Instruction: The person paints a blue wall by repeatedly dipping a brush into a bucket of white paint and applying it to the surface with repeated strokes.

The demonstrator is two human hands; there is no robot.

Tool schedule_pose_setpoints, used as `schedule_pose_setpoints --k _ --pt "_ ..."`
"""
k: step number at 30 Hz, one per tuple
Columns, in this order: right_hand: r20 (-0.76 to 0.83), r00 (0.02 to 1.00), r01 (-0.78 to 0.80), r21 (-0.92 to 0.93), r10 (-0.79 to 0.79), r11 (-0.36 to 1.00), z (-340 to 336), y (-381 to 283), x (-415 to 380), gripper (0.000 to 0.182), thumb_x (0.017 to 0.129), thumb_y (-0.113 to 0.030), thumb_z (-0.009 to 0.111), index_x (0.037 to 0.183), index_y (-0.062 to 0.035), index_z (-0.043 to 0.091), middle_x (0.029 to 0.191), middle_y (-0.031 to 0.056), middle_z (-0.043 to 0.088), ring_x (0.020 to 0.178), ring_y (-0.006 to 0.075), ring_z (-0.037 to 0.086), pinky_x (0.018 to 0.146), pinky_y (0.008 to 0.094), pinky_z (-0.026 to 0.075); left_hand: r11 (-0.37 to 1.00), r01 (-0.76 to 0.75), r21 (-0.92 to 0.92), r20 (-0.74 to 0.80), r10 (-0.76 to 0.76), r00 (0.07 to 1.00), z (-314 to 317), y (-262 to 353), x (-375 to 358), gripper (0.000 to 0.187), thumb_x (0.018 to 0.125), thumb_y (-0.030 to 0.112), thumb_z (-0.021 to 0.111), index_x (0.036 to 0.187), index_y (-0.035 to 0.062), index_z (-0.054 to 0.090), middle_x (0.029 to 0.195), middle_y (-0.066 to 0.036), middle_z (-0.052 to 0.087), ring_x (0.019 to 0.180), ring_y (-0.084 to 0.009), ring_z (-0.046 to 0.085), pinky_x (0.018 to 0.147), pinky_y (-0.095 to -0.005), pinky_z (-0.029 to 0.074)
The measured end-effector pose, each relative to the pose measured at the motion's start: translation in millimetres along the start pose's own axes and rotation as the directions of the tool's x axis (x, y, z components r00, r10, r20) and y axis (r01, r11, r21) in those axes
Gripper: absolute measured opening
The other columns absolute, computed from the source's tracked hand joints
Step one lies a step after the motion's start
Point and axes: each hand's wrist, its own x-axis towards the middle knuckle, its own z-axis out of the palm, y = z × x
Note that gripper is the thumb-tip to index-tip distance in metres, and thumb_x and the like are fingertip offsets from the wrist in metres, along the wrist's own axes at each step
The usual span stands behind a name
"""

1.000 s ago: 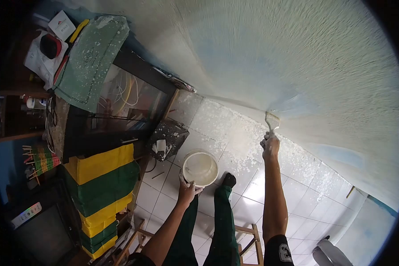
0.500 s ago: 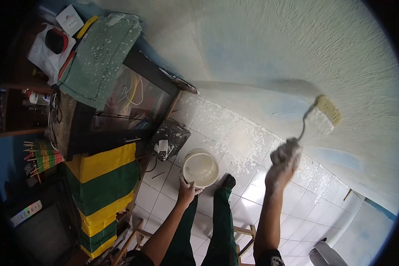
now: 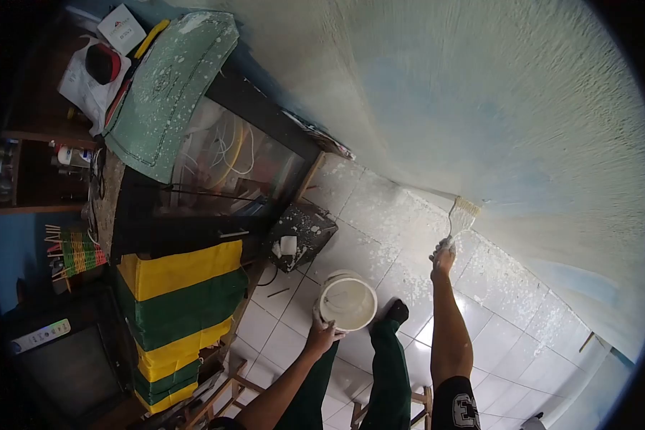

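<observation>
The brush is gripped by its handle in the right hand — bristles turned away from the body, at the wall's foot. The bucket is held at its rim by the left hand (lower, nearer the legs), well apart from the brush.

The cloth over the cabinet's lower end is banded in yellow and dark green, while the sage-green cloth on its upper corner is spattered with white — as is the black box near its edge. The wall is mottled cream and pale blue, and the white floor tiles carry a grid of dark lines — with chalky white speckles along the wall's bottom edge.
</observation>
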Motion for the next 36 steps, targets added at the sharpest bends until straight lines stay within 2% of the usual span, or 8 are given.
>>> schedule_pose_setpoints --k 6,9,15,20,23,25,27,36 --pt "-0.002 0.966 -0.258 -0.059 0.258 0.964 -23.0 -14.2 11.3 0.025 0.089 -0.032 0.046 0.081 -0.0083 0.048 0.055 -0.0027 0.039 0.037 0.0069 0.032 0.034 0.0227 0.029 0.997 -0.031 0.074 0.072 0.026 0.997 15.3 -9.3 -2.1 0.065 0.087 -0.005 0.036 0.133 0.0229 -0.001 0.132 -0.018 0.02 0.108 -0.0376 0.046 0.082 -0.0455 0.051" --pt "0.039 0.977 -0.211 0.107 0.208 0.972 -10.8 -70.5 2.7 0.027 0.089 -0.031 0.046 0.081 -0.0053 0.049 0.054 -0.0024 0.039 0.038 0.0074 0.033 0.035 0.0231 0.027 0.996 -0.048 0.077 0.105 0.04 0.994 31.7 -0.8 -13.4 0.065 0.087 -0.005 0.036 0.133 0.021 -0.001 0.132 -0.02 0.02 0.107 -0.0377 0.047 0.079 -0.0433 0.053" --pt "0.112 0.994 -0.008 0.051 0.002 0.999 13.2 -196.6 -127.8 0.031 0.09 -0.036 0.046 0.079 -0.0066 0.049 0.052 -0.0043 0.034 0.04 0.0065 0.031 0.04 0.0216 0.028 1.0 -0.017 0.006 0.126 0.016 0.992 52.7 25.0 -36.3 0.066 0.084 -0.008 0.037 0.134 0.0194 0.003 0.131 -0.019 0.021 0.109 -0.0369 0.045 0.078 -0.0449 0.052" --pt "0.139 0.97 0.172 0.19 -0.2 0.967 2.6 -285.1 -253.3 0.033 0.092 -0.037 0.042 0.077 -0.0082 0.046 0.052 -0.0061 0.031 0.041 0.0037 0.026 0.038 0.0186 0.022 0.996 -0.082 0.018 0.167 0.078 0.983 54.9 29.2 -31.9 0.065 0.085 -0.006 0.037 0.133 0.0194 0.002 0.131 -0.021 0.021 0.106 -0.038 0.048 0.078 -0.0438 0.053" --pt "0.018 0.868 0.495 0.015 -0.496 0.869 -6.2 -290.9 -260.1 0.033 0.094 -0.034 0.037 0.076 -0.0075 0.045 0.055 -0.006 0.03 0.043 0.0016 0.026 0.038 0.0175 0.02 0.997 -0.077 0.02 0.146 0.073 0.987 49.5 25.8 -29.9 0.063 0.086 -0.004 0.038 0.132 0.019 0.001 0.13 -0.023 0.023 0.103 -0.039 0.05 0.078 -0.0441 0.053" --pt "0.015 0.813 0.577 0.104 -0.582 0.81 -10.9 -268.3 -221.9 0.032 0.094 -0.034 0.036 0.078 -0.0075 0.044 0.06 -0.0048 0.033 0.048 0.0021 0.028 0.04 0.0174 0.022 0.999 -0.037 0.03 0.13 0.033 0.991 45.8 28.0 -23.9 0.062 0.087 -0.003 0.038 0.132 0.0184 0.001 0.129 -0.024 0.025 0.101 -0.0393 0.051 0.078 -0.0445 0.053" --pt "-0.012 0.911 0.403 0.234 -0.412 0.885 -7.3 -234.7 -163.0 0.032 0.094 -0.036 0.036 0.079 -0.0086 0.044 0.063 -0.0034 0.037 0.051 0.0043 0.032 0.044 0.0188 0.027 1.0 0.006 0.03 0.107 -0.009 0.994 41.2 24.2 -16.2 0.062 0.087 -0.001 0.038 0.132 0.0178 0.001 0.127 -0.025 0.027 0.1 -0.0396 0.053 0.077 -0.0448 0.053" --pt "-0.074 0.989 0.128 -0.016 -0.128 0.992 -41.9 -7.1 1.4 0.026 0.091 -0.035 0.042 0.079 -0.0129 0.047 0.056 -0.0045 0.04 0.046 0.0059 0.038 0.04 0.0228 0.034 0.999 -0.043 -0.011 0.083 0.043 0.996 17.6 -18.4 7.5 0.065 0.086 0.004 0.043 0.132 0.0223 0.001 0.13 -0.022 0.022 0.106 -0.0397 0.048 0.078 -0.0463 0.052"
